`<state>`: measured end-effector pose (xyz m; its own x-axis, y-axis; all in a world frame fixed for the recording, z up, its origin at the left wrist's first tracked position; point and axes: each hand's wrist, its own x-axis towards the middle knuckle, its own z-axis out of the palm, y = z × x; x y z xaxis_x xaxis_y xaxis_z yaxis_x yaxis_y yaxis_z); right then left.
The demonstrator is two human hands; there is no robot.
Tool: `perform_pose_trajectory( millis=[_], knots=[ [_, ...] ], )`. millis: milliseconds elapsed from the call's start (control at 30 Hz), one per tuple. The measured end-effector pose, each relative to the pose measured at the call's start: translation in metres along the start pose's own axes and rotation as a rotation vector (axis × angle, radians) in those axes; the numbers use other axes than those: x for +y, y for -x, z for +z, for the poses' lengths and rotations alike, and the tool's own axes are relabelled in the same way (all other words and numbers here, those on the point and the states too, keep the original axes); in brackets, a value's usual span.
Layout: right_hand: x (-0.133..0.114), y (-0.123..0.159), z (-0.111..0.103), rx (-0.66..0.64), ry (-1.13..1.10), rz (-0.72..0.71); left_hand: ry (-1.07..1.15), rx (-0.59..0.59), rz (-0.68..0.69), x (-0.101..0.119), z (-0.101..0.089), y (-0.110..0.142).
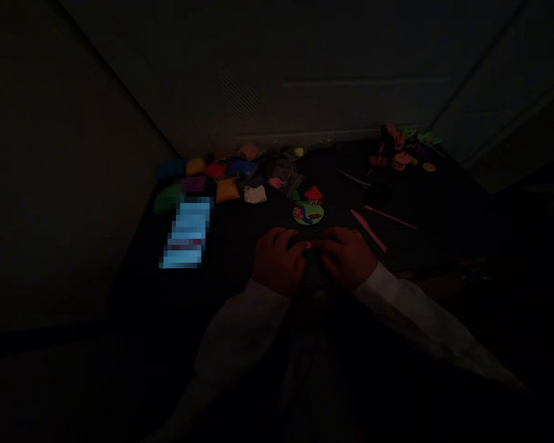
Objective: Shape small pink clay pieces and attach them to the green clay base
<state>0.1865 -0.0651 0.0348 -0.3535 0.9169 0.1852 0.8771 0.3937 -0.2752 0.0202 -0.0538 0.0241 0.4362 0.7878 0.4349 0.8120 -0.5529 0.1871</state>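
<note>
In the dim light my left hand (279,261) and my right hand (349,257) meet over the dark table, fingertips almost touching. Between them shows a small pink piece of modelling clay (309,245), with the fingers of both hands closed on it. Just beyond the fingers lies a round green clay disc (314,209) bearing blue, pink and brown clay shapes. A red clay cone (313,193) stands at its far edge. To the right of my right hand lie a pink clay knife (368,231) and a thin pink modelling stick (390,217).
Bags of coloured clay, among them an orange bag (228,190) and a white bag (255,193), lie at the back left. A lit, pixelated screen (187,234) is at the left. Scissors (353,178) lie behind the tools. Several finished clay pieces (401,161) sit back right, near the wall.
</note>
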Motion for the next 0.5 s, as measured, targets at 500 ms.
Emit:
perform_pose_trajectory(
  millis=[500],
  knots=[
    [0.0044,0.0021,0.0018,0.065,-0.065,0.010,-0.042,-0.006,0.034,-0.0011,0.0024,0.0007]
  ],
)
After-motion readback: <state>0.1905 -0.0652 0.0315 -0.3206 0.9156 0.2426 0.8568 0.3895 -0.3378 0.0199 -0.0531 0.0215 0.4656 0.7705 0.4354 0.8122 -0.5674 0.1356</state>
